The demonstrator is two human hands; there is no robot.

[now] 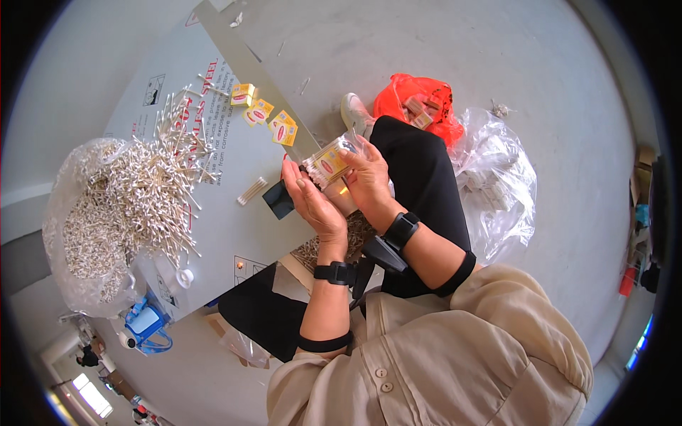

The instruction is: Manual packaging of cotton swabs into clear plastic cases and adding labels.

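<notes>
A clear plastic bag of cotton swabs with a yellow card (329, 165) is in front of me above the table's edge. My right hand (369, 183) grips it from the right, thumb on top. The swabs' white tips face left, toward my left hand (317, 209). That hand is held up beside those tips with its fingers stretched out; whether it touches them is hard to tell. On the table lie several yellow cards (283, 129) and a small bunch of cotton swabs (251, 191). Beside the bunch is a dark flat piece (278, 201).
A big heap of loose cotton swabs (153, 192) spills from a clear bag (60, 213) on the table's left. To the right, a red plastic bag (435, 96) and a clear bag of packs (497, 188) rest on the floor. A blue bottle (144, 319) is lower left.
</notes>
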